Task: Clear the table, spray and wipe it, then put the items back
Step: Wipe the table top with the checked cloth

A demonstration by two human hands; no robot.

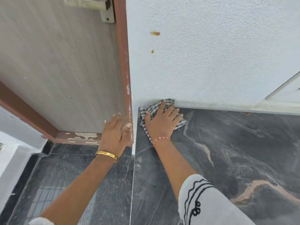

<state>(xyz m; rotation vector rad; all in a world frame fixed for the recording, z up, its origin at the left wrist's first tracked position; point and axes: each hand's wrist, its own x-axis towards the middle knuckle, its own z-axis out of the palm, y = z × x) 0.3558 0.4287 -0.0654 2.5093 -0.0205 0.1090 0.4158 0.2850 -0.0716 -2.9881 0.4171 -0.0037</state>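
- Wiping step is under way, judging by the layout: right hand (162, 122) is pressing a checked cloth (146, 112) flat onto the dark marble table (235, 151), fingers spread open over the fabric, not gripping it.
- Cloth is sitting at centre frame, bunched into the table's far left corner, touching the textured white wall (211, 54) behind it.
- Left hand (116, 132) is resting off the table, left of centre, palm against the brown door frame (125, 78); fingers are extended and open, holding nothing, thumb lying along the frame's edge. It looks to be bracing the reach.
- Gold bangle (107, 155) is showing on the left wrist, red-and-white thread band (162, 139) on the right; white patterned sleeve (203, 200) is filling the lower right.
- Table surface in view is carrying no items, so the clearing appears done; no spray bottle is showing.
- Grey door (56, 62) with its metal handle (90, 4) is occupying the upper left; dark tiled floor (65, 184) is lying at lower left.
- Next move, as a judgement: sweeping the cloth out of the corner, toward the right and lower frame, keeping the palm flat so the fabric does not ride up the wall. Remaining marble is looking unwiped or at least cannot be told apart.
- Returning the items is not yet begun.
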